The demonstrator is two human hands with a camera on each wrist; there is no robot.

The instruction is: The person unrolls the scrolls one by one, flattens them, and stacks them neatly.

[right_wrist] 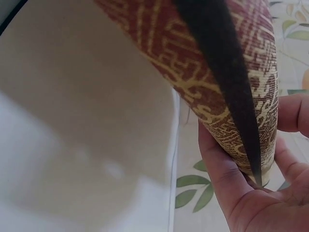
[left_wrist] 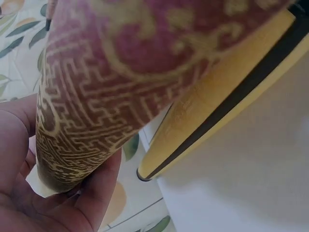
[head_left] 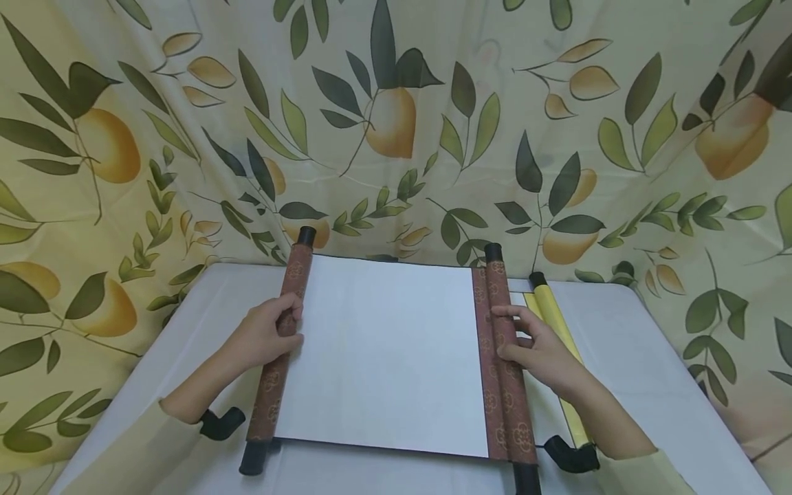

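A scroll lies partly unrolled, its blank white sheet (head_left: 383, 350) stretched between two red-brown patterned rolls with black end knobs. My left hand (head_left: 262, 333) grips the left roll (head_left: 269, 395), thumb and fingers curled round it. The right roll (head_left: 516, 412) is held by my right hand (head_left: 544, 350), fingers over its upper side and thumb nearer me. Up close in the left wrist view, gold patterning covers the roll (left_wrist: 101, 92). A dark strip runs along the roll (right_wrist: 193, 72) in the right wrist view.
A yellow scroll (head_left: 557, 326) with a black knob lies on the right, partly under my right forearm. The table wears a white cloth (head_left: 625, 344). Behind it hangs a curtain (head_left: 458, 41) printed with fruit and leaves. Black wrist-camera mounts show below both wrists.
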